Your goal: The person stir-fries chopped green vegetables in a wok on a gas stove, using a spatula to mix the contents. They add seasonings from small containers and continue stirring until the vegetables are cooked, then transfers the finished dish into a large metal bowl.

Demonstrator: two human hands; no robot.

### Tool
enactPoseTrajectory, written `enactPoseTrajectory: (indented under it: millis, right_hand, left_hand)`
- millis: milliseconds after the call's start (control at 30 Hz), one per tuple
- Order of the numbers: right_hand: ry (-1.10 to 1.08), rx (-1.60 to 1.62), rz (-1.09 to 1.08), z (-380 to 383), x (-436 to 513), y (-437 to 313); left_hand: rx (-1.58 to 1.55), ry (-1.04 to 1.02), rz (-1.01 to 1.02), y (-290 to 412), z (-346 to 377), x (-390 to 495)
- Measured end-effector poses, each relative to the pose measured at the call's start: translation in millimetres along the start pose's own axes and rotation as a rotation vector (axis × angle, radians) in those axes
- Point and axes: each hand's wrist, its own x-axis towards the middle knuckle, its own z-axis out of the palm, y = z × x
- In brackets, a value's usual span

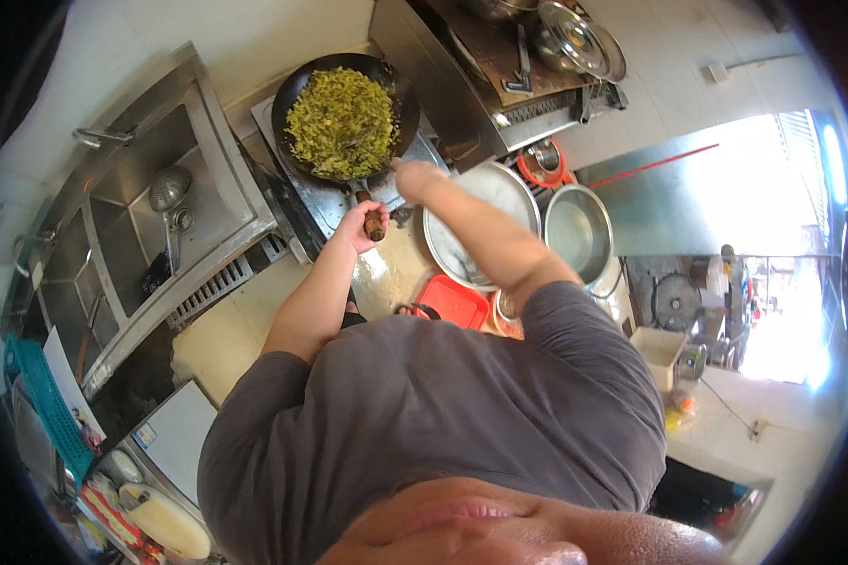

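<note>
My left hand (359, 227) is wrapped around the wooden handle (374, 226) of a dark wok (404, 106). The wok sits on a metal stove (321, 206) and holds a heap of chopped yellow-green food (339, 116). At the wok's near right rim, my right hand (417, 181) is closed around a thin metal cooking utensil (374, 152). Its shaft runs into the food, where the working end is partly buried, so its exact kind cannot be told. Most of that utensil's handle is hidden by my fingers.
A steel sink (219, 176) holding a perforated skimmer (169, 187) flanks the stove on the left. To the right stand a large round metal pan (526, 191), a steel pot (578, 229) and a red plastic basin (454, 302). A steel-sided counter (431, 78) rises behind.
</note>
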Motion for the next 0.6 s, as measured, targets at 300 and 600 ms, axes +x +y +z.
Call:
enactPoseTrajectory:
  millis: [300, 600]
  right_hand:
    - [0.097, 0.139, 0.04, 21, -9, -9]
    - [0.086, 0.168, -0.078, 7, -51, 13]
  left_hand:
    - [0.042, 0.131, -0.011, -2, 38, -72]
    - [-0.24, 0.191, -0.183, 16, 62, -94]
